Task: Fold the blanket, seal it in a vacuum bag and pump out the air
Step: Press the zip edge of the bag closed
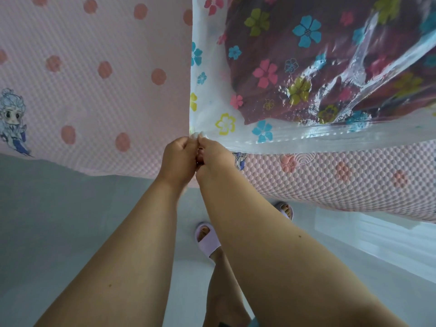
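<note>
vacuum bag [278, 138]: clear plastic, printed with coloured flowers, flat on pink bed cover [94, 79]; zip edge along near side, close to bed edge
blanket [318, 74]: dark maroon, folded, inside vacuum bag, away from zip edge
left hand [179, 159]: at vacuum bag's near left corner, fingers curled, pinching the zip end
right hand [212, 159]: touching left hand, same corner, fingers curled, pinching the zip edge
zip state: cannot tell, corner hidden by both fists
bed cover: textured, pink dots, cartoon figure [13, 121] well left of vacuum bag
floor [59, 220]: grey, nearer than vacuum bag, below bed edge
slippers [207, 239]: lilac, on floor under forearms, partly blocked by right arm
</note>
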Motion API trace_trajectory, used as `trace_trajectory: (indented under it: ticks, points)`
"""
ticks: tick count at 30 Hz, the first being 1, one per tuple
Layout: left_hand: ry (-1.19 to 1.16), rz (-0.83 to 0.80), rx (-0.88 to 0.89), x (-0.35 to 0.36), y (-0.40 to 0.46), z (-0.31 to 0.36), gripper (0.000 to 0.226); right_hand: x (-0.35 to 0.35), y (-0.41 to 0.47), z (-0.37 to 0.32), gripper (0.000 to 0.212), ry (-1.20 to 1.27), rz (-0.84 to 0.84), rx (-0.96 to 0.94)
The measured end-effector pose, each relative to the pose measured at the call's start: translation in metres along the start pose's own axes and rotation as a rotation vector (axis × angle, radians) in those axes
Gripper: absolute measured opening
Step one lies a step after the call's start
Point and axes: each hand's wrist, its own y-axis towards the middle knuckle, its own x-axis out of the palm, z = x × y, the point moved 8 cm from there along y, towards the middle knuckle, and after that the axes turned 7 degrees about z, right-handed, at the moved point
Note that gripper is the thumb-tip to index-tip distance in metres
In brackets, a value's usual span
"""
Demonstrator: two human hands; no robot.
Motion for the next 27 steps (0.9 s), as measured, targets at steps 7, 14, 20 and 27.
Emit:
trace_trajectory:
  ticks: [7, 14, 20, 27]
  points:
    - [-0.022, -0.028, -0.067, 0.001, -0.001, -0.001, 0.042, 0.007, -0.005, -0.012, 0.024, -0.041, -0.198, -0.087]
    - [-0.007, -0.004, -0.067, -0.002, 0.002, -0.006, 0.042, -0.020, -0.001, -0.015, 0.022, -0.066, 0.072, 0.063]
    - [-0.004, -0.002, -0.054, 0.002, 0.005, -0.014, 0.054, -0.039, 0.002, -0.030, 0.028, -0.045, 0.082, 0.015]
    - [-0.222, 0.125, -0.235, 0.010, -0.005, -0.022, 0.032, -0.037, 0.003, -0.025, 0.022, -0.015, 0.108, 0.049]
